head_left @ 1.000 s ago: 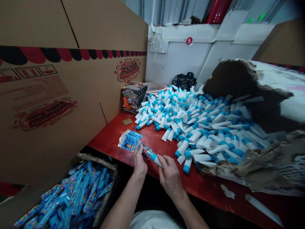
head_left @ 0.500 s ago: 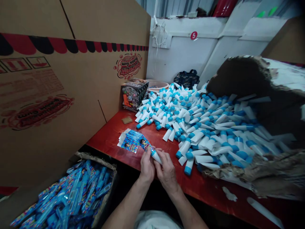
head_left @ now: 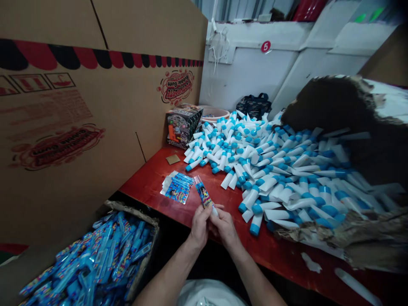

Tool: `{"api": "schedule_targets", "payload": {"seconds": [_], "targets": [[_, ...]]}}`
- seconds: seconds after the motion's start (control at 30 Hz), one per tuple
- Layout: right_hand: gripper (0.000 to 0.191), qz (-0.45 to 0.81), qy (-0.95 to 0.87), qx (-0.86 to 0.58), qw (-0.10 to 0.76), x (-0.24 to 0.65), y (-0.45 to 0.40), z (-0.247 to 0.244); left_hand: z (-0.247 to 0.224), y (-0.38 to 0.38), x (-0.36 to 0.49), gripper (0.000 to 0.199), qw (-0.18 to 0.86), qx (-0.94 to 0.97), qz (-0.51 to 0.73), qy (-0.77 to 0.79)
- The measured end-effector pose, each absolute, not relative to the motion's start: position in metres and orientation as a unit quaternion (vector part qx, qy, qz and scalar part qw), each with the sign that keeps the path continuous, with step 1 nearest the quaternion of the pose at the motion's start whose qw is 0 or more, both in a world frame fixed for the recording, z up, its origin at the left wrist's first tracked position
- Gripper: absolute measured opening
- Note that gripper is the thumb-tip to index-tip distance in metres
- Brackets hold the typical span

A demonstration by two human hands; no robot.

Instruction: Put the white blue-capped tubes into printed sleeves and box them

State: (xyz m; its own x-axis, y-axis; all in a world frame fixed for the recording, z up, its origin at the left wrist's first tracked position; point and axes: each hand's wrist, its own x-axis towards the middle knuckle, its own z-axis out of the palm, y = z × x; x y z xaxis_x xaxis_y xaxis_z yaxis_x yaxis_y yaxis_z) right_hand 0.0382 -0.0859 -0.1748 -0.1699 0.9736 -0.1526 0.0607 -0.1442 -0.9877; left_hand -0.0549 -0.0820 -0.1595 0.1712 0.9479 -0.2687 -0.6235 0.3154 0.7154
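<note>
Over the front of the red table both hands are closed together on one small item. My left hand (head_left: pixel 200 225) pinches the lower end of a blue printed plastic sleeve (head_left: pixel 203 191), which points up and away. My right hand (head_left: pixel 223 226) grips a white tube (head_left: pixel 215 211), whose end shows at the sleeve's lower opening. Most of the tube is hidden by fingers and sleeve. Just left of the hands lies a stack of flat printed sleeves (head_left: pixel 178 187). To the right spreads a big heap of white tubes with blue caps (head_left: pixel 250 199).
A box of blue wrapped tubes (head_left: pixel 105 250) stands low at the left, beside the red table (head_left: pixel 153 170). Tall cardboard (head_left: pixel 121 93) walls the left side. At the back are a printed toy box (head_left: pixel 183 125), a pink basin (head_left: pixel 219 112) and a dark bag (head_left: pixel 254 105).
The sleeve has turned more upright and now stands apart from the stack. Less of the white tube shows below it. Both hands stay together, and the view has shifted slightly.
</note>
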Motion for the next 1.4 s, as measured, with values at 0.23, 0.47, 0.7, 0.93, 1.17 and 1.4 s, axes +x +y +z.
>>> {"api": "schedule_targets", "payload": {"seconds": [0.23, 0.47, 0.7, 0.93, 1.17, 1.4], "targets": [[0.039, 0.623, -0.551, -0.420, 0.363, 0.049, -0.094, -0.162, -0.140, -0.070, -0.086, 0.019, 0.766, 0.071, 0.592, 0.238], [0.047, 0.529, -0.601, -0.482, 0.356, 0.043, -0.100, -0.179, -0.142, -0.092, -0.078, 0.005, 0.776, -0.004, 0.582, 0.244], [0.048, 0.287, -0.753, -0.549, 0.221, 0.008, -0.102, -0.164, -0.151, -0.106, -0.103, 0.011, 0.740, 0.041, 0.624, 0.248], [0.048, 0.251, -0.844, -0.449, 0.150, -0.037, -0.090, -0.152, -0.160, -0.121, -0.163, 0.019, 0.640, 0.045, 0.695, 0.324], [0.022, -0.012, -0.848, -0.500, 0.177, -0.052, -0.027, -0.179, -0.190, -0.145, -0.240, 0.034, 0.387, 0.067, 0.717, 0.576], [0.017, -0.024, -0.864, -0.475, 0.165, -0.050, -0.015, -0.201, -0.203, -0.160, -0.253, 0.049, 0.178, 0.172, 0.631, 0.736]]}}
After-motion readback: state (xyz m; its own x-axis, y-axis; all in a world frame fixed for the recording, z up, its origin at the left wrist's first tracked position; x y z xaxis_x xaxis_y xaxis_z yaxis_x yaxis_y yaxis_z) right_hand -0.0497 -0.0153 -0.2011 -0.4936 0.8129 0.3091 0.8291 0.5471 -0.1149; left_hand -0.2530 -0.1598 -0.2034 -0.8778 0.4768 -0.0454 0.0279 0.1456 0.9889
